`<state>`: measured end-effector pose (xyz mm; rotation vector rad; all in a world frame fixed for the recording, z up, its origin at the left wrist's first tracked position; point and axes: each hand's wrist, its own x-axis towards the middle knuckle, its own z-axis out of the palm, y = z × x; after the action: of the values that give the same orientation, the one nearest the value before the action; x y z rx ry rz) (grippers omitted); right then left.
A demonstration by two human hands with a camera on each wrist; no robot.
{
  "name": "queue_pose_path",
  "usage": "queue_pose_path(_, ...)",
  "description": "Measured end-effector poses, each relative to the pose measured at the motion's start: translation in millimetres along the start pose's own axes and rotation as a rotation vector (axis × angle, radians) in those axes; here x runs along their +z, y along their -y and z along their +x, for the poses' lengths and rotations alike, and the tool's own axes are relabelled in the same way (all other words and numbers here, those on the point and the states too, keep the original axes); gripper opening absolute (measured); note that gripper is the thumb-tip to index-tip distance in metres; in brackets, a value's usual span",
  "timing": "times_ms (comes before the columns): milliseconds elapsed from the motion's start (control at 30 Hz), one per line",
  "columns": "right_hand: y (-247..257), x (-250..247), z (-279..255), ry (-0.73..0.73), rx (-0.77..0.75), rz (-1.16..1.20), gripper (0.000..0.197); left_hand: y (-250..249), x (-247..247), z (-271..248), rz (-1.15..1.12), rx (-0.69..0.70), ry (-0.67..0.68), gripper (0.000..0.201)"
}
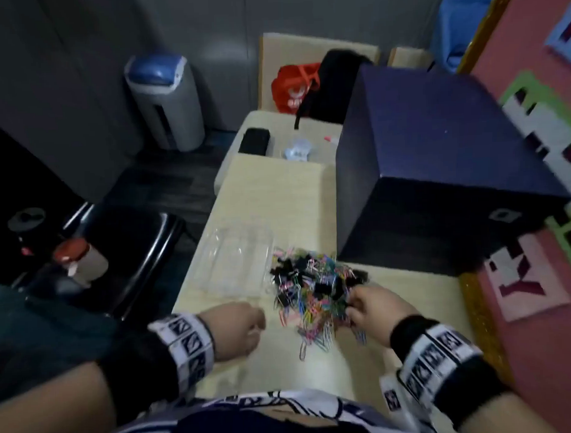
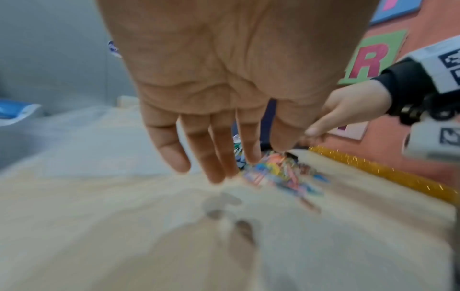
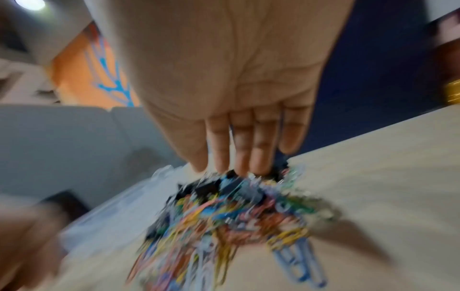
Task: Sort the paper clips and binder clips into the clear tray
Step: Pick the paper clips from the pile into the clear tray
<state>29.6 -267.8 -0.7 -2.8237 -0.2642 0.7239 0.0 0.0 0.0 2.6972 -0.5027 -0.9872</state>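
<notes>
Both forearms reach forward over the pale wooden surface (image 1: pixel 276 190). A dark blue box (image 1: pixel 437 165) stands beyond the right hand (image 1: pixel 373 310), whose spread grip touches the mixed clip pile (image 1: pixel 316 289). The left hand (image 1: pixel 236 328) hovers, grip relaxed and empty; the clear tray (image 1: pixel 240 260) lies just ahead of it, long axis running away.
</notes>
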Motion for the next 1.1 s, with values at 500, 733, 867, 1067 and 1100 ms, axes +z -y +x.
queue_pose_path(500, -16, 30, 14, 0.034, 0.145, -0.053, 0.059, -29, 31, 56, 0.073, 0.031, -0.225, 0.061)
queue_pose_path(733, 31, 41, 17, 0.024, -0.251, -0.101, 0.072, -29, 14, 49, -0.294, 0.001, -0.362, 0.038)
queue_pose_path(867, 45, 46, 28, 0.136, -0.180, -0.201, 0.066, -17, 1, 40, -0.323, -0.057, -0.425, 0.031)
queue_pose_path(1067, 38, 50, 32, 0.046, -0.144, -0.142, 0.042, 5, 2, 45, -0.102, -0.247, -0.409, 0.052)
queue_pose_path(1100, 35, 49, 33, 0.021, -0.138, -0.126, 0.040, 6, 3, 46, -0.089, -0.260, -0.377, 0.055)
